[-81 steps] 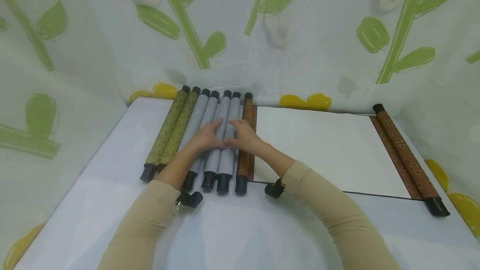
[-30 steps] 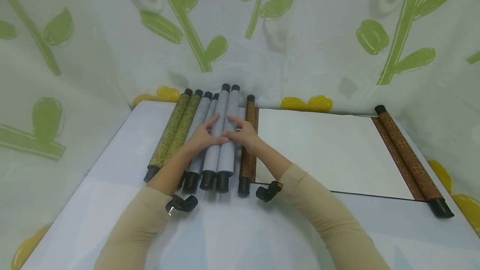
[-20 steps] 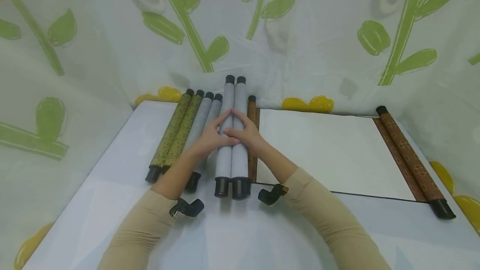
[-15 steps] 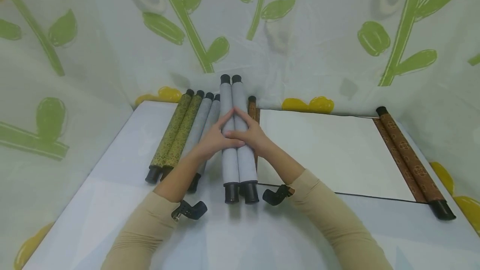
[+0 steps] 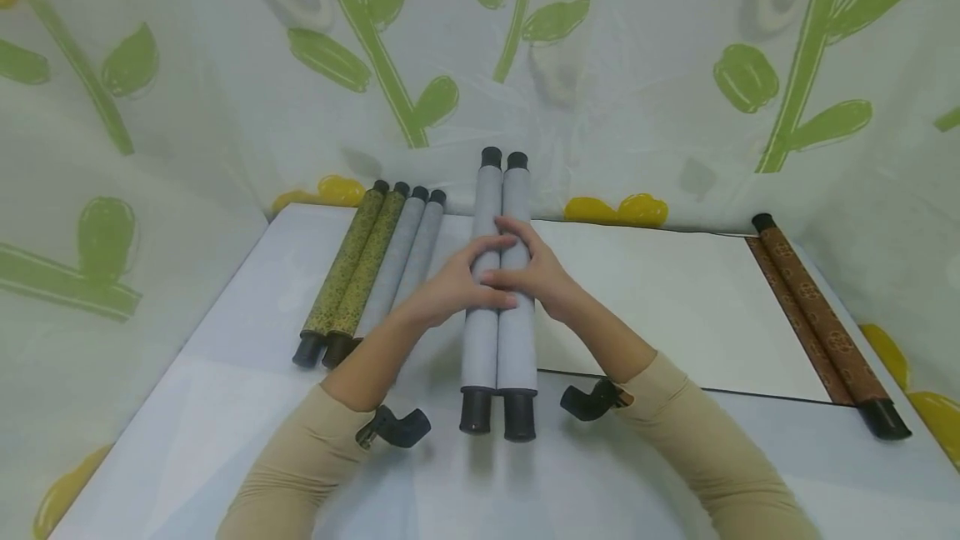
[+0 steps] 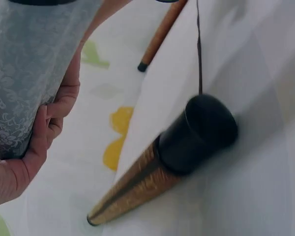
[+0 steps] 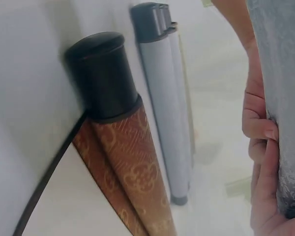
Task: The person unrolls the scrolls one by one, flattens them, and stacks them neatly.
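My left hand (image 5: 457, 283) and right hand (image 5: 546, 273) together grip a pale grey scroll (image 5: 480, 348), whose two rolls lie side by side with black end caps. The left hand wraps the left roll and the right hand the right one, the thumbs crossing over the front. In the head view its shadow falls on the table under the near caps. Both wrist views show fingers curled round the underside of the grey floral scroll (image 6: 19, 73). Below and to the right lies an unrolled brown-ended scroll (image 5: 817, 307); its left roll (image 7: 132, 162) is hidden behind the held scroll in the head view.
White paper (image 5: 645, 298) stretches between the brown rolls across the right of the table. At the left lie a green-yellow patterned scroll (image 5: 347, 265) and another pale grey scroll (image 5: 401, 265). A leaf-printed curtain (image 5: 630, 107) hangs behind the table. Each wrist bears a black camera (image 5: 405, 427).
Both hands have gathered the two grey rolls together, lifted them from the row and carried them right and toward the person. The other scrolls stay where they were.
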{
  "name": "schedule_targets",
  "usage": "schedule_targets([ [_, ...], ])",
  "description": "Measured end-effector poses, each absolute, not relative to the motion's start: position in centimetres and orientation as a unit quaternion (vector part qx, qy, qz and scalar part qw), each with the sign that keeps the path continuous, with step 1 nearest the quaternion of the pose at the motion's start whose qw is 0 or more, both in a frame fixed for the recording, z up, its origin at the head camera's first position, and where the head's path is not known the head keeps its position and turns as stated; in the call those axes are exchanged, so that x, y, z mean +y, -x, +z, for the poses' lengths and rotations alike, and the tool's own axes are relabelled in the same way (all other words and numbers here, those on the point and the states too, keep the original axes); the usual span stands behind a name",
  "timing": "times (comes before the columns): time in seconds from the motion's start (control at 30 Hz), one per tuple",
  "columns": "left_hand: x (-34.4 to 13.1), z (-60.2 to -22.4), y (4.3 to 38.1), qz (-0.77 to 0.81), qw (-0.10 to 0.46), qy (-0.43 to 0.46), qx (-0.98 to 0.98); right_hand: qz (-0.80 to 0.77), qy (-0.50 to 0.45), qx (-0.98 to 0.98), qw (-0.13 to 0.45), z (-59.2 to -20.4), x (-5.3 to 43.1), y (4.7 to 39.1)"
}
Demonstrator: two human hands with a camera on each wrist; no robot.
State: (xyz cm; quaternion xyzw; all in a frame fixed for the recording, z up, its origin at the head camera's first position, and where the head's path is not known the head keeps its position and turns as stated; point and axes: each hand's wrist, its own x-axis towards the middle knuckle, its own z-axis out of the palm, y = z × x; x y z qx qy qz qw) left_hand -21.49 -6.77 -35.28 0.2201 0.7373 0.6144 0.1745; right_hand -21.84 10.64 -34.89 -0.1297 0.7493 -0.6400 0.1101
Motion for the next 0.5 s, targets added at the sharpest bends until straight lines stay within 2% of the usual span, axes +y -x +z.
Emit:
schedule_targets([
  [0.2,-5.1,-35.1,21.3,0.619,0.205,-0.222,0.725,-0.615,0.130,0.772,0.093,-34.9,12.3,21.1],
  [0.5,-3.5,-35.5,21.2,0.615,0.197,-0.208,0.734,-0.643,0.118,0.746,0.126,-34.9,14.0,20.9],
])
